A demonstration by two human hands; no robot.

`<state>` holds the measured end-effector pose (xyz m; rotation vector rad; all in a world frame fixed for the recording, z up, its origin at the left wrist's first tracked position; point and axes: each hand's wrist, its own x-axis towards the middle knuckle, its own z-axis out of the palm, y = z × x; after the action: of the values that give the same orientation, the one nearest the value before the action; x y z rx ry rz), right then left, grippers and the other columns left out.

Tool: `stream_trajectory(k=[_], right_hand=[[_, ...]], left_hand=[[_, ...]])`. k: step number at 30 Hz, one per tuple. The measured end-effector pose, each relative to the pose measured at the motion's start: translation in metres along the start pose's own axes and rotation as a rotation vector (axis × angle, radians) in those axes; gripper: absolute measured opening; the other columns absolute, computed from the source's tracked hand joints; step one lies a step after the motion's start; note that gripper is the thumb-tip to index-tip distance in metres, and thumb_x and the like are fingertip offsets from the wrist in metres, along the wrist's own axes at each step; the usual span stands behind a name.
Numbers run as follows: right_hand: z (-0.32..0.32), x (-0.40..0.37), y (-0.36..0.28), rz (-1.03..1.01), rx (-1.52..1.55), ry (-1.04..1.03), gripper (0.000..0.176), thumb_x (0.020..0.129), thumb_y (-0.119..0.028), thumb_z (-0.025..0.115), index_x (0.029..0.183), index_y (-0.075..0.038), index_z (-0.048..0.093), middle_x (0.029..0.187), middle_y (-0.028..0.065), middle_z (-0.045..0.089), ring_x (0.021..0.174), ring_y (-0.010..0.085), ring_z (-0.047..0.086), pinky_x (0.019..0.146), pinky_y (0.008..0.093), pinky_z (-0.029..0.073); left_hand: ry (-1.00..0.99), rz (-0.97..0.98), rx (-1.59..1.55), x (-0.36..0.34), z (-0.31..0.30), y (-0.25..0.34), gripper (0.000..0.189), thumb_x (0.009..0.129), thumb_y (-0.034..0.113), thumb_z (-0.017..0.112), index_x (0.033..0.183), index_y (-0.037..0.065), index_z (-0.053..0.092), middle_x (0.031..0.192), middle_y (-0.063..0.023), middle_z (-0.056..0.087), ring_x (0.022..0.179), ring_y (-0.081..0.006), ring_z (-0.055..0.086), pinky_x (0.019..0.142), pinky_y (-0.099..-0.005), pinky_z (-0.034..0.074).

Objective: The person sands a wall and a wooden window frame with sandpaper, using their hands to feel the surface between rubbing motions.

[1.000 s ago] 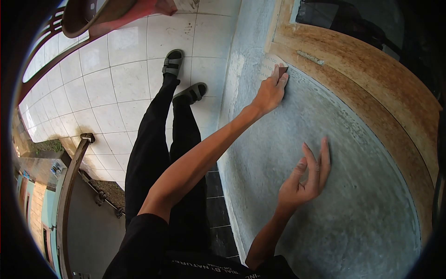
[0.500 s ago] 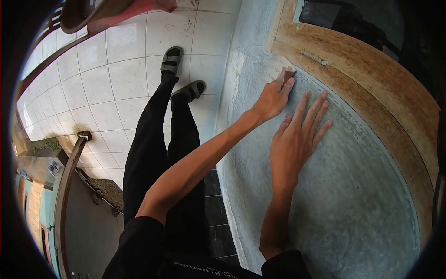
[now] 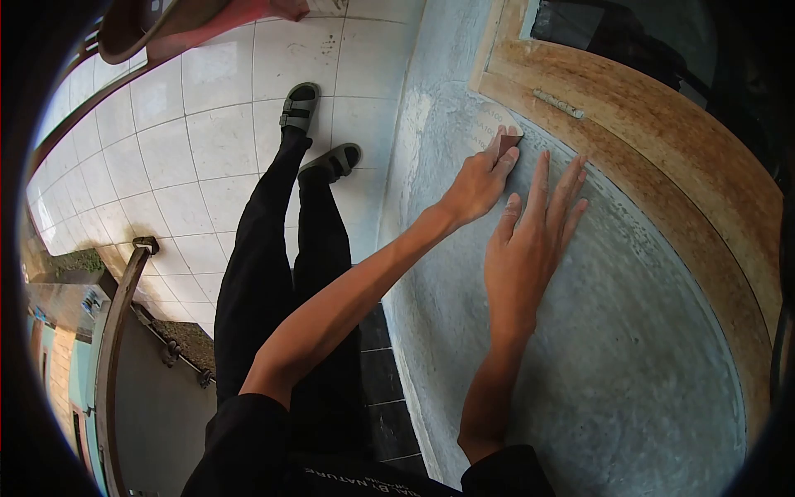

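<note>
My left hand (image 3: 479, 184) is closed on a piece of sandpaper (image 3: 487, 124), its pale back printed with "A100". A folded-over part shows the reddish-brown grit side between thumb and fingers. The sheet lies against the grey-blue plastered wall (image 3: 613, 331), just beneath the wooden window frame (image 3: 629, 108). To the right, my right hand (image 3: 526, 257) rests on the wall, fingers stretched out and apart, holding nothing. Pale dust coats the fingertips of both hands.
White floor tiles (image 3: 219, 141) lie to the left, under my feet in grey sandals (image 3: 300, 108). Dark tiles (image 3: 387, 398) run along the wall's foot. A brown railing (image 3: 116, 331) stands at the lower left. A brown object with red cloth (image 3: 240, 18) is at the upper left.
My right hand has shifted slightly, its thumb and fingers spread a little differently. My left hand and the sandpaper have moved slightly down and left in the view, which itself has shifted a little.
</note>
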<state>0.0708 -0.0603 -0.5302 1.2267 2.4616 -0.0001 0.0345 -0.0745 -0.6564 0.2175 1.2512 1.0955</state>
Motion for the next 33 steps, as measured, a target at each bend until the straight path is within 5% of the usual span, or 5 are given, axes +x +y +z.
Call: stream_trajectory(k=[14,22,27,30,33], right_hand=[[-0.003,-0.008,0.0,0.044,0.249,0.011,0.048,0.094,-0.01,0.041,0.141,-0.007,0.032,0.151,0.02,0.013,0.14,0.0334,0.015,0.112,0.0531,0.015],[-0.002,-0.01,0.008,0.048,0.431,0.075,0.041,0.097,-0.015,0.035,0.137,-0.006,0.038,0.149,0.0209,0.02,0.138,0.0342,0.02,0.111,0.053,0.02],[0.006,-0.009,0.014,-0.018,0.349,0.066,0.041,0.097,-0.015,0.036,0.137,-0.006,0.039,0.149,0.0193,0.021,0.138,0.0334,0.02,0.11,0.053,0.02],[0.01,-0.007,0.011,-0.037,0.208,0.044,0.041,0.096,-0.014,0.038,0.137,-0.007,0.039,0.149,0.018,0.021,0.138,0.0328,0.02,0.111,0.0534,0.018],[0.01,-0.005,0.003,-0.012,0.165,0.02,0.042,0.095,-0.014,0.04,0.137,-0.008,0.039,0.15,0.0175,0.021,0.139,0.0324,0.02,0.111,0.0538,0.016]], left_hand=[[0.053,0.196,-0.018,-0.009,0.013,0.002,0.056,0.097,0.025,0.041,0.137,-0.011,0.024,0.122,-0.0341,0.049,0.118,-0.0431,0.046,0.101,-0.0392,0.035],[0.059,0.055,0.053,0.023,-0.009,0.012,0.056,0.097,0.025,0.039,0.136,-0.012,0.024,0.12,-0.0327,0.051,0.115,-0.0429,0.048,0.099,-0.0393,0.037],[0.17,0.427,0.02,-0.008,0.018,-0.01,0.056,0.097,0.026,0.039,0.137,-0.011,0.024,0.119,-0.0318,0.052,0.116,-0.0429,0.048,0.099,-0.04,0.036],[0.056,0.067,-0.011,0.014,-0.001,-0.004,0.057,0.097,0.028,0.039,0.136,-0.011,0.025,0.116,-0.031,0.054,0.114,-0.0432,0.049,0.097,-0.0419,0.037],[0.058,0.041,0.021,0.04,-0.02,-0.006,0.057,0.097,0.03,0.039,0.135,-0.011,0.027,0.112,-0.0322,0.056,0.112,-0.0434,0.05,0.095,-0.043,0.038]])
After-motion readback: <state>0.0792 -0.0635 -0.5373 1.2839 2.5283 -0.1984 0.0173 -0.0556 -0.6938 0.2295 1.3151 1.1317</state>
